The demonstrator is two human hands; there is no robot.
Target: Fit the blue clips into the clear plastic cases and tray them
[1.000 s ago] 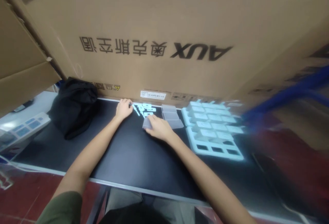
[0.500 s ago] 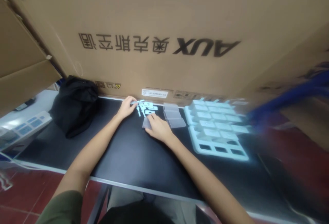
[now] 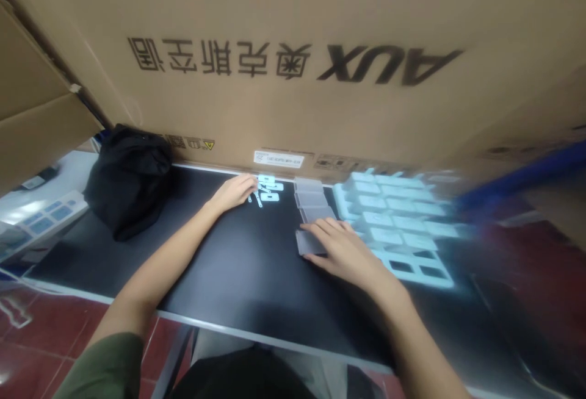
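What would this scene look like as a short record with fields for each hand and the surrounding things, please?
Left hand: at small light-blue plastic pieces; grip unclear
Right hand: translucent plastic piece between thumb and fingers
Beyond right hand: overlapping translucent pieces
Right side: light-blue frame with rectangular openings
Left side: black cloth bundle
Surface: black tabletop
Behind: cardboard box printed AUX

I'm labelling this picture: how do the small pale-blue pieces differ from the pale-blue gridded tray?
Size: the pale-blue pieces are small; the gridded tray is far larger.
Form: the pieces lie in a loose cluster; the tray carries rows of raised blocks.
Place: the pieces are by the left hand; the tray is nearer the right hand.
Both are pale blue and on the black tabletop.
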